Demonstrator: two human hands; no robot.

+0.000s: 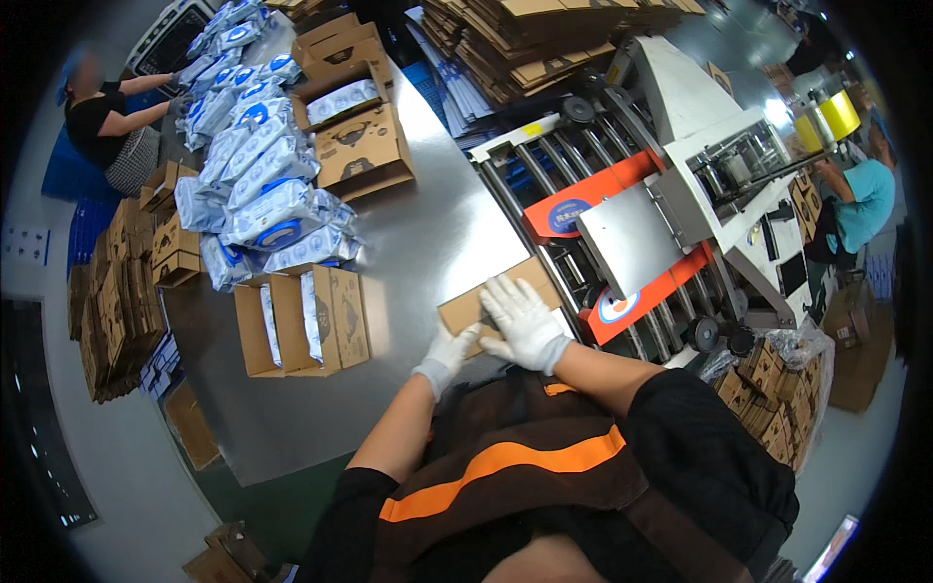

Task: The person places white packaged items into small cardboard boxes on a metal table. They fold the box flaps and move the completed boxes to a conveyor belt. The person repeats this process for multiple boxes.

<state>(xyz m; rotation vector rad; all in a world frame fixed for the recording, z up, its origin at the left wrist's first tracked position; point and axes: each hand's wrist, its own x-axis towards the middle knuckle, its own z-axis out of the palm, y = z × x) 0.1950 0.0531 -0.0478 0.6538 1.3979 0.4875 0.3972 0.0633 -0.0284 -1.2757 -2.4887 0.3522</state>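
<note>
A closed brown cardboard box (465, 309) lies at the table's right edge, beside the roller machine. My right hand (523, 321), in a white glove, rests on its top with fingers stretched out and spread. My left hand (447, 355), gloved too, holds the box's near left corner, its fingers partly hidden. To the left stands an open carton (345, 321) with two compartments, a white wipes pack upright in each. Behind it, a heap of white and blue wipes packs (277, 214) covers the table's left side.
The roller conveyor machine (632, 214) with orange side panels adjoins the metal table (418, 223) at right. More open cartons (360, 146) stand farther back. Flattened cardboard (525, 49) is stacked beyond. One person (107, 121) handles packs at far left; another (860, 209) is at far right.
</note>
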